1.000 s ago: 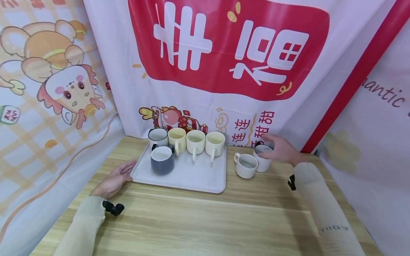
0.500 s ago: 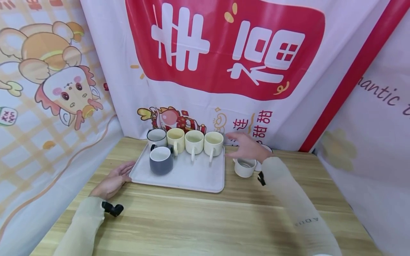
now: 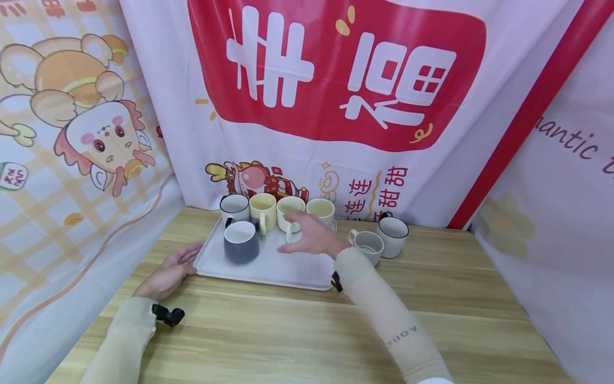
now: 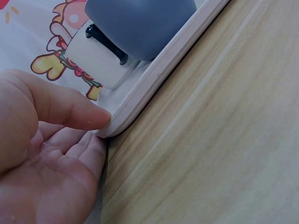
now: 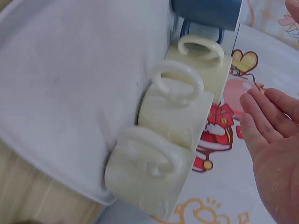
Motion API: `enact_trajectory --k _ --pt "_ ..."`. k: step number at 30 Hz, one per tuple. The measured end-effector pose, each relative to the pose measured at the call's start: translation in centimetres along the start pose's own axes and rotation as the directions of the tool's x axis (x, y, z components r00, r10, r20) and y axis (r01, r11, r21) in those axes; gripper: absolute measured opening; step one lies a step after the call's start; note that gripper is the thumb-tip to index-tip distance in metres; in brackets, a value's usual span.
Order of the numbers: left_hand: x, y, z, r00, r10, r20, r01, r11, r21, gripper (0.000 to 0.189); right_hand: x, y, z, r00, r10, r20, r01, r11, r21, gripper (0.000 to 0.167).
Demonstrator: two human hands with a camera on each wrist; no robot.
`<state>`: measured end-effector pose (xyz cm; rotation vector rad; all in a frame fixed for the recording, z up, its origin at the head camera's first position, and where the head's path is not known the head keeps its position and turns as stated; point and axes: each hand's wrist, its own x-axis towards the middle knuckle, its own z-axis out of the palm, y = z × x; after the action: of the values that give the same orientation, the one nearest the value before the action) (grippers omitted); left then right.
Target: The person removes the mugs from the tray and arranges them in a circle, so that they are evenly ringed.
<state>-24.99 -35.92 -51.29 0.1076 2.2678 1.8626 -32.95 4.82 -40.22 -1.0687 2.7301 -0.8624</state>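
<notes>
Touches the near left corner of the white tray [image 3: 273,271] with the left hand [image 3: 168,273], thumb on the rim, fingers loosely straight beside the outer edge. Hovers over the right half of the tray with the right hand [image 3: 312,234], fingers spread and thumb apart, gripping nothing. Upright in a row along the tray's far edge, from left to right: a white mug [image 3: 235,207] with a dark rim, a yellow mug [image 3: 264,209], a cream mug [image 3: 290,205] and another cream mug [image 3: 322,207], the last three with handles toward the tray's near side. Just in front of the white mug, on the tray: a grey mug [image 3: 241,249]. To the right of the tray, upright on the wooden tabletop [image 3: 288,336]: a small cup [image 3: 370,242] with handle turned trayward, and just beside it, farther from the tray, a black-rimmed mug [image 3: 394,244]. Behind the tray: a hanging cloth [image 3: 336,120] printed in red.
</notes>
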Motion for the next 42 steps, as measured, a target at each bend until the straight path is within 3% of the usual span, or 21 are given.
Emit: enact_trajectory --k 6,11,17,21,25,33,39,42 --pt "0.1 0.0 -0.1 1.000 0.013 0.005 -0.013 1.000 -0.008 0.088 1.9 -1.5 4.0 0.996 0.015 -0.091 -0.010 0.999 0.048 0.098" --pt "0.0 0.0 0.0 1.000 0.008 0.001 -0.008 1.000 -0.009 0.088 3.2 -2.3 7.3 0.978 0.062 -0.197 -0.035 0.990 0.137 0.098" --pt "0.0 -0.2 0.1 1.000 0.005 0.011 -0.005 1.000 -0.028 0.089 4.2 -3.3 10.6 0.941 0.180 -0.287 -0.076 0.938 0.337 0.092" --pt "-0.1 -0.1 0.0 1.000 0.001 0.006 -0.001 1.000 -0.018 0.089 4.8 -4.4 11.8 0.919 0.245 -0.311 -0.107 0.910 0.401 0.094" --pt "0.0 0.0 0.0 1.000 -0.003 0.003 0.003 1.000 -0.018 0.089 5.7 -5.2 12.8 0.893 0.286 -0.347 -0.133 0.905 0.404 0.094" --pt "0.0 -0.1 -0.1 1.000 0.004 0.000 -0.004 0.999 -0.048 0.090 7.4 -6.1 14.3 0.842 0.331 -0.426 -0.211 0.929 0.305 0.090" --pt "0.1 -0.4 -0.2 1.000 0.009 0.000 -0.009 0.999 -0.050 0.089 8.2 -6.4 14.7 0.834 0.337 -0.437 -0.262 0.939 0.223 0.087" --pt "0.2 -0.5 -0.3 1.000 0.007 -0.001 -0.008 0.999 -0.053 0.089 8.1 -6.3 14.4 0.849 0.327 -0.415 -0.248 0.940 0.233 0.083"
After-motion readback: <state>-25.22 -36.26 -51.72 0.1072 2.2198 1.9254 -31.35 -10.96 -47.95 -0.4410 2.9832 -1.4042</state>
